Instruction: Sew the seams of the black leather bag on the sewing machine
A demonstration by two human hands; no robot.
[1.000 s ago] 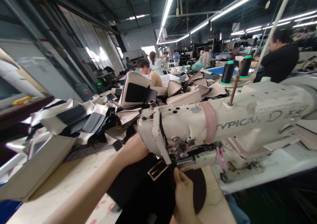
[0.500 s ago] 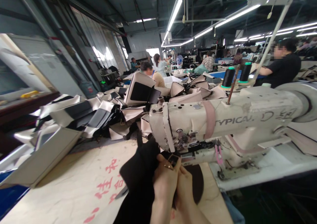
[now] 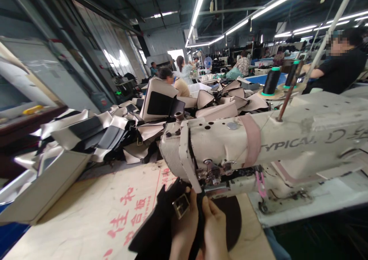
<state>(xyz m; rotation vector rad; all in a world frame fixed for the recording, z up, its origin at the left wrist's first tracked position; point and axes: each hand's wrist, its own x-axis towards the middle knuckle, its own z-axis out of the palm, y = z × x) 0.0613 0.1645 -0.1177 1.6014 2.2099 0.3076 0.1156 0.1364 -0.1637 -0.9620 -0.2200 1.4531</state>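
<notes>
My left hand (image 3: pixel 184 229) and right hand (image 3: pixel 215 229) are pressed side by side. Their fingers pinch a narrow black strap (image 3: pixel 199 223) that runs up between them to the needle area under the head of the cream-coloured industrial sewing machine (image 3: pixel 230 141). The strap belongs to a black fabric piece (image 3: pixel 155 229) lying on the pale tabletop (image 3: pixel 86 214) printed with red characters. Its rectangular metal buckle (image 3: pixel 181 205) sits just above my left hand. I judge closeness to be the danger: my fingertips are right below the needle, so a slip could carry them under it. The buckle could also strike the foot if it drifts right.
</notes>
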